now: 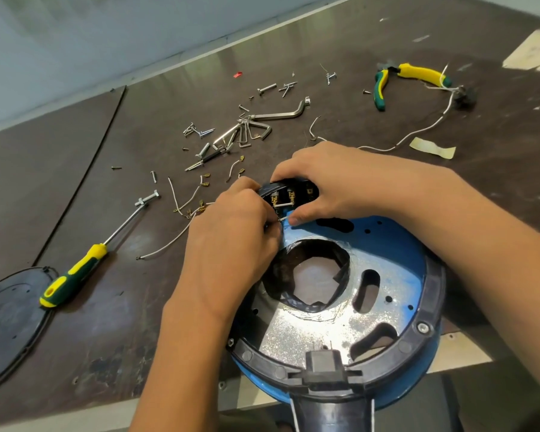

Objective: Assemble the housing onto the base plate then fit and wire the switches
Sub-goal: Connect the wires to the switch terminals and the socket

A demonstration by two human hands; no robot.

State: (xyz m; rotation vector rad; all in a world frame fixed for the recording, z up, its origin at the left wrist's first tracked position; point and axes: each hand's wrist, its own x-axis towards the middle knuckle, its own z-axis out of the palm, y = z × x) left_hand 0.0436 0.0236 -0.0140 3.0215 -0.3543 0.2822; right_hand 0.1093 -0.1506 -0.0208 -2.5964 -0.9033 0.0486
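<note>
1 head-worn camera faces forward and down, close over left hand [228, 244] and right hand [340, 182]. Wall [75, 42] lies at 11 o'clock.

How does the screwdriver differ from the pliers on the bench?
The screwdriver has one straight handle and a long metal shaft; the pliers have two curved handles, spread apart. The screwdriver lies near left on the table, the pliers far right. Both have yellow-and-green grips and lie loose on the table.

The screwdriver [75, 272] lies left of the housing [430, 294] — hex keys [247, 132] behind it, pliers [396, 79] back right.
</note>
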